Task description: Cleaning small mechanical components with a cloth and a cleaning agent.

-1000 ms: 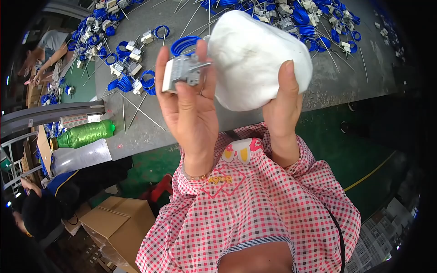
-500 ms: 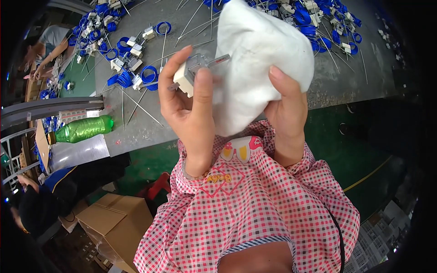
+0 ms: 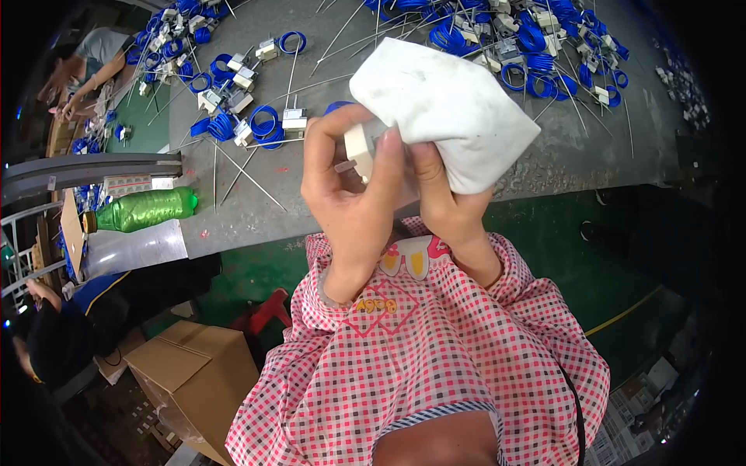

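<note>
My left hand [image 3: 350,182] grips a small cream block-shaped part [image 3: 359,151] with a metal tab sticking out at its lower left. Its thumb and forefinger close around the part, hiding much of the far side. Bunched in my right hand [image 3: 451,206] is a white cloth [image 3: 451,101], which drapes up and away over the fingers. Both hands meet above the near edge of the grey table [image 3: 264,225], and the right thumb presses the cloth beside the left fingertips. Whether the cloth touches the part there is hidden by the fingers.
Similar parts with blue coils [image 3: 264,124] and thin rods lie at the left and back right. A green bottle [image 3: 148,210] rests on its side at the left. A cardboard box [image 3: 194,365] stands below. Other people [image 3: 97,66] are at the far left.
The white cloth has come down and tilts to the right. My right hand has moved left against the left hand, which has shifted slightly right with the cream part.
</note>
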